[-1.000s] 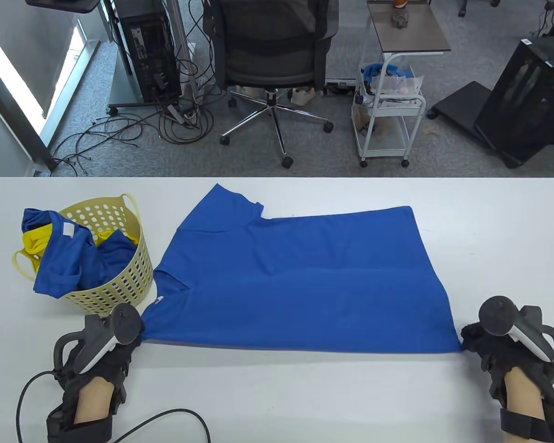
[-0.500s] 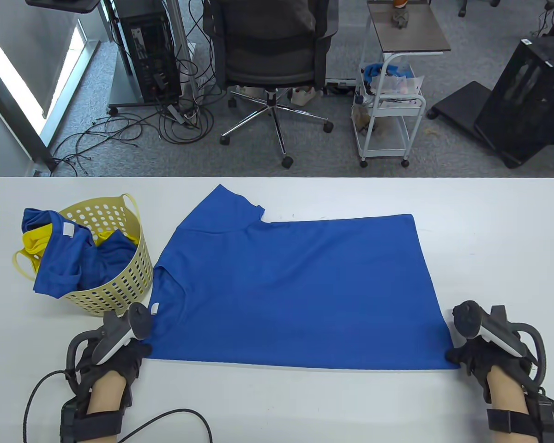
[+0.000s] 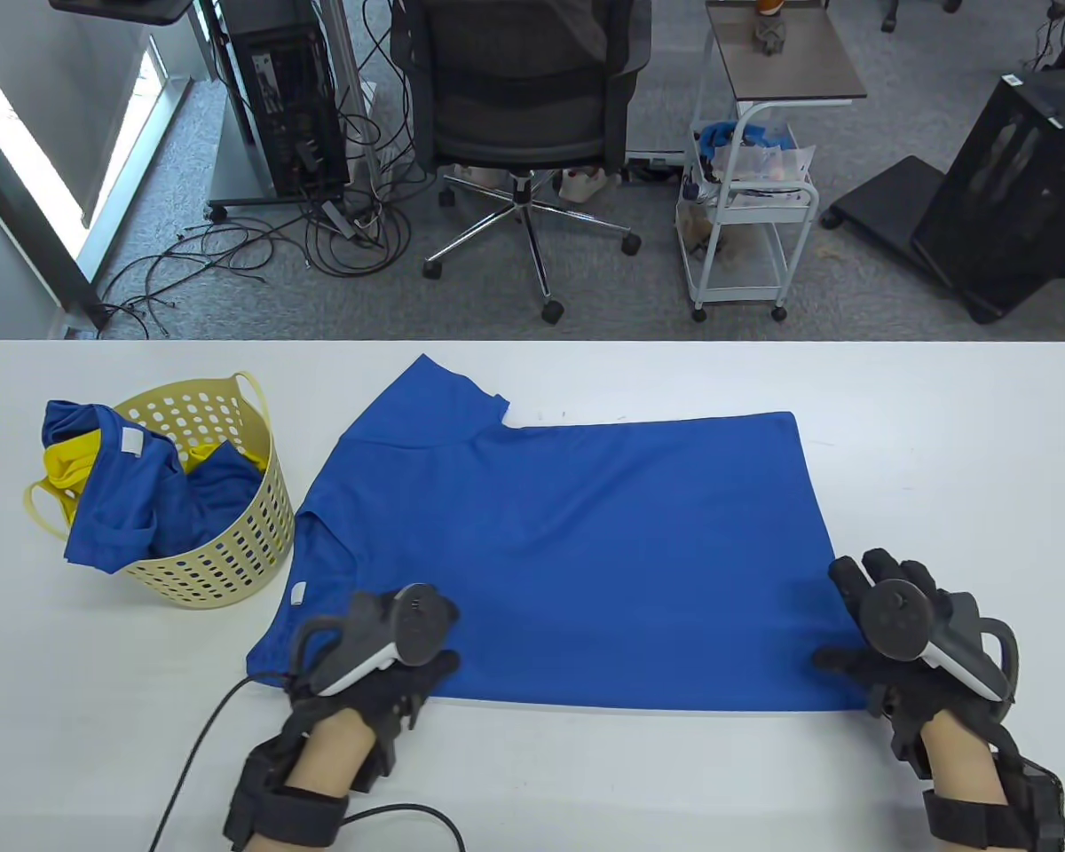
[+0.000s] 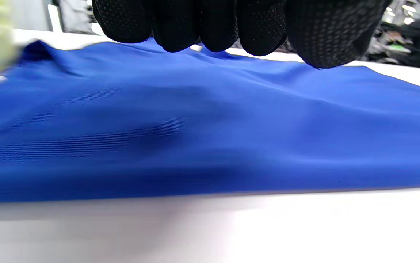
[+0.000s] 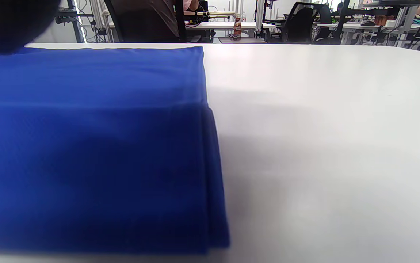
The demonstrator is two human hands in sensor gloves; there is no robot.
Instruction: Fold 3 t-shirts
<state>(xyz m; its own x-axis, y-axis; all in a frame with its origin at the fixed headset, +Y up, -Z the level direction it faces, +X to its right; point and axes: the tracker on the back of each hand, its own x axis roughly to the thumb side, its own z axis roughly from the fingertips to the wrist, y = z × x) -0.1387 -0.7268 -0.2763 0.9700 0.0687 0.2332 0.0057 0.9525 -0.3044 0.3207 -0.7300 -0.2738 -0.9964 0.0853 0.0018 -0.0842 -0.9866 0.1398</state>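
Note:
A blue t-shirt (image 3: 568, 550) lies flat on the white table (image 3: 941, 444), doubled lengthwise, with its collar to the left and its hem to the right. My left hand (image 3: 413, 679) rests flat on the shirt's near edge, right of the collar. In the left wrist view its fingertips (image 4: 213, 25) hover just above the blue cloth (image 4: 210, 128). My right hand (image 3: 861, 621) lies on the near right hem corner with its fingers (image 3: 852, 577) spread straight. The right wrist view shows the doubled hem edge (image 5: 202, 146).
A yellow perforated basket (image 3: 248, 524) stands at the table's left, holding blue and yellow garments (image 3: 124, 506) that spill over its rim. A black cable (image 3: 195, 754) trails from my left wrist across the near table. An office chair and a cart stand beyond the far edge.
My left hand let go of the shoulder corner and slid right onto the shirt's near edge. My right hand released the hem corner and spread flat on it. The shirt settled on the table.

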